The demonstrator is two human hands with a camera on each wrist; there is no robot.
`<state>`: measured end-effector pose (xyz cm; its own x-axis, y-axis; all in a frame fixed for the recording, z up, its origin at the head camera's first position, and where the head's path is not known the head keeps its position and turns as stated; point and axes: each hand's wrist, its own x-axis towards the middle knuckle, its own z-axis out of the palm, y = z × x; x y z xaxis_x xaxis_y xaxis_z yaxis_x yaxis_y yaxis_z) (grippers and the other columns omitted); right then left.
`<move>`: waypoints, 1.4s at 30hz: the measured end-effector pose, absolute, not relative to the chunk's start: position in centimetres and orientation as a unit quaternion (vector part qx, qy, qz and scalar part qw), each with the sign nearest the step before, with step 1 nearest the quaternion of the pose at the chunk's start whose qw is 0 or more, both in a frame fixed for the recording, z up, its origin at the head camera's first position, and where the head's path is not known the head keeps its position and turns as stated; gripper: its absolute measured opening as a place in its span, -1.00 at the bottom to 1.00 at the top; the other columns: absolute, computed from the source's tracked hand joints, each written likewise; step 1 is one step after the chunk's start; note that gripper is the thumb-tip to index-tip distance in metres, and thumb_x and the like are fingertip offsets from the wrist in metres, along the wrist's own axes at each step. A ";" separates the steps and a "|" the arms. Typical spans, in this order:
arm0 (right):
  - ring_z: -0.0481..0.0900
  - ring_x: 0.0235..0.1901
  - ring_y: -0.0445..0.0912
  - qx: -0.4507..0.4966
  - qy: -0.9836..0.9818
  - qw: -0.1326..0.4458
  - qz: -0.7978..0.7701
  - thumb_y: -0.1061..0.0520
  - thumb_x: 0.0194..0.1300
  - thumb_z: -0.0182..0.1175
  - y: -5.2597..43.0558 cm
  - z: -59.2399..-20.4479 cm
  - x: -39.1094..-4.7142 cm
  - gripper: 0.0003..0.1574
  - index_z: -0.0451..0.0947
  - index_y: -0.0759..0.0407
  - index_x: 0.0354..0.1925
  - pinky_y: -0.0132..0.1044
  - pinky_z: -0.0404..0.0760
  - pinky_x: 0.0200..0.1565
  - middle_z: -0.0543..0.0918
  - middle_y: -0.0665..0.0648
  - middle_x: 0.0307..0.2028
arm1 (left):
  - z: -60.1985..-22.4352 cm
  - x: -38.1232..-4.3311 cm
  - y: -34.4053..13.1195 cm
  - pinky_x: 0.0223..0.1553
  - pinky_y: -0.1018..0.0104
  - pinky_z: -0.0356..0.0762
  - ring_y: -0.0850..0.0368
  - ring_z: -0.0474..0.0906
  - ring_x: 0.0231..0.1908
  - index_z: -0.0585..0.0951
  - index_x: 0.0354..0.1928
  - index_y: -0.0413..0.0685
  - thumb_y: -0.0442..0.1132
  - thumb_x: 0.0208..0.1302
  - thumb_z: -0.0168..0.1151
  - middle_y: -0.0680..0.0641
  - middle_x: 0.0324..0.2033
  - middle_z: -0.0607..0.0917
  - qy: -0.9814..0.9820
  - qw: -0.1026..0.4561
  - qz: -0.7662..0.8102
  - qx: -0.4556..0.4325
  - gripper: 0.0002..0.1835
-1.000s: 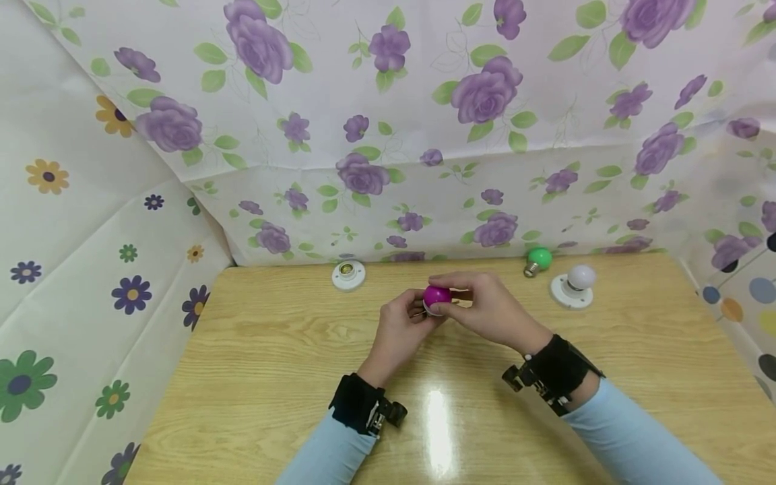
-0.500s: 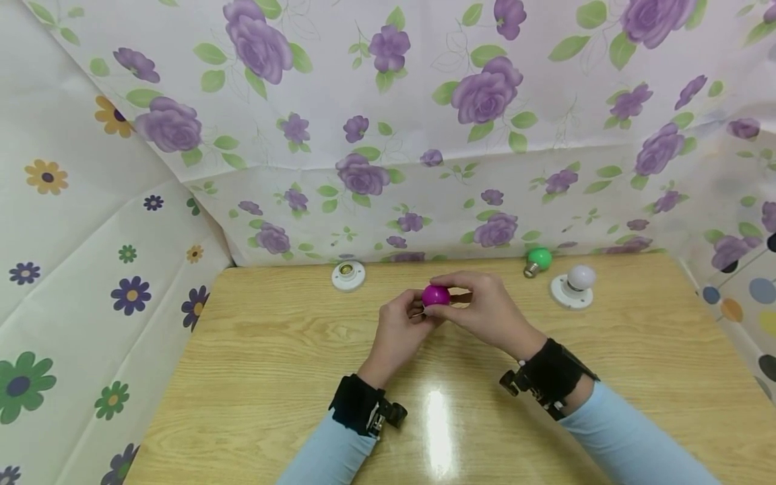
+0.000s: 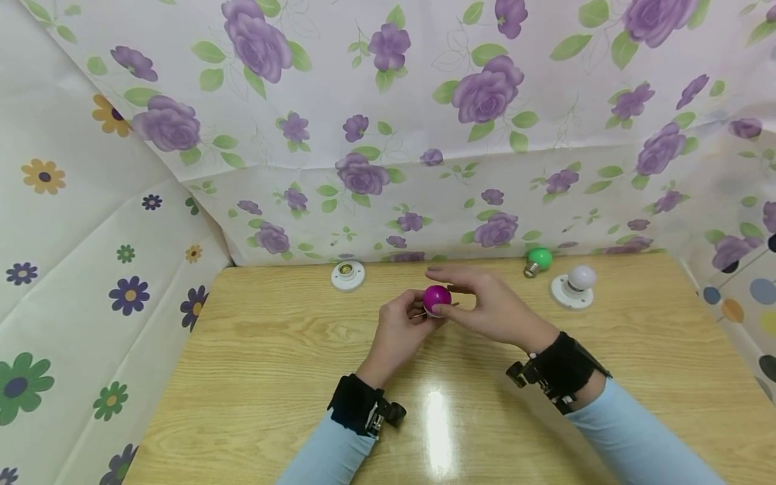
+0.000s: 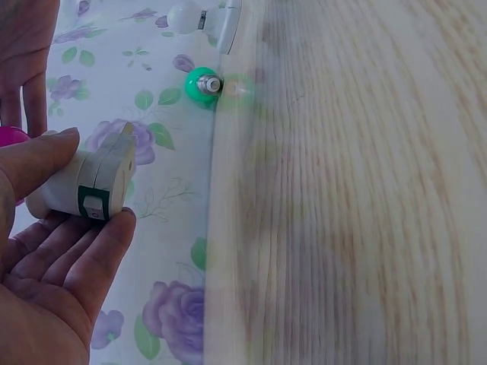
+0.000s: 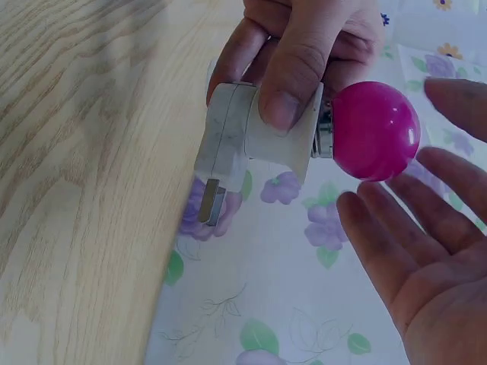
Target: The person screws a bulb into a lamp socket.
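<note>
A white plug-in lamp socket (image 5: 227, 133) is gripped between the thumb and fingers of my left hand (image 3: 400, 327), held above the table. Flat metal prongs (image 5: 211, 204) stick out of its plug side, and a small switch (image 4: 93, 204) shows on its side in the left wrist view. A magenta light bulb (image 5: 377, 131) sits at the socket's mouth, part of its metal base showing between globe and socket. Around the globe, my right hand (image 3: 491, 306) is spread with fingers loosely extended; in the head view its thumb overlaps the bulb's lower edge.
On the wooden table (image 3: 273, 377), a white round lamp holder (image 3: 348, 281) without a bulb stands at the back left. Toward the back right lie a green bulb (image 3: 539, 258) and another round holder (image 3: 570, 298) bearing a white bulb (image 3: 580, 277). A floral cloth (image 3: 327, 135) rises behind.
Half a second ago my right fingers and thumb pinched the magenta bulb; now they have spread, the index finger lifted off it. My left hand keeps its place with the socket.
</note>
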<state>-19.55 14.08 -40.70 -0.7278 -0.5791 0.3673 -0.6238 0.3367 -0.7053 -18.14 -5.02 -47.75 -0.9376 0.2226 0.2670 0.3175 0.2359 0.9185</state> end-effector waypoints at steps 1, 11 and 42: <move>0.39 0.12 -0.18 0.374 -0.816 0.018 0.441 0.01 0.20 0.26 14.1 -40.7 -19.5 -0.38 0.39 -0.05 0.23 -0.23 0.42 0.04 0.40 -0.03 0.20 | -47.8 -18.1 -5.0 -0.20 0.36 0.52 0.25 0.57 -0.22 0.54 -0.05 -0.05 -0.10 0.10 0.35 0.05 -0.23 0.61 -0.785 0.039 -0.593 -0.174 -0.62; 0.49 0.00 -0.20 0.339 -0.810 0.005 0.479 0.14 0.21 0.25 13.7 -41.4 -19.3 -0.51 0.49 0.02 0.13 -0.25 0.48 -0.03 0.54 -0.01 0.05 | -47.7 -18.0 -5.0 -0.19 0.36 0.52 0.27 0.56 -0.20 0.53 -0.04 -0.04 -0.07 0.13 0.32 0.06 -0.21 0.61 -0.782 0.043 -0.595 -0.179 -0.62; 0.49 0.00 -0.19 0.347 -0.816 0.058 0.459 -0.03 0.17 0.29 13.5 -41.8 -19.2 -0.43 0.47 0.01 0.15 -0.30 0.52 -0.12 0.47 -0.02 0.13 | -47.7 -18.0 -5.2 -0.22 0.36 0.53 0.25 0.57 -0.22 0.54 -0.03 -0.06 -0.12 0.13 0.32 0.04 -0.22 0.62 -0.782 0.037 -0.596 -0.176 -0.63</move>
<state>-19.16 13.54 -41.82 -0.7525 -0.5136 0.4124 -0.6193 0.3385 -0.7085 -17.98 -5.22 -47.73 -0.9357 0.2312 0.2666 0.3184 0.2272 0.9204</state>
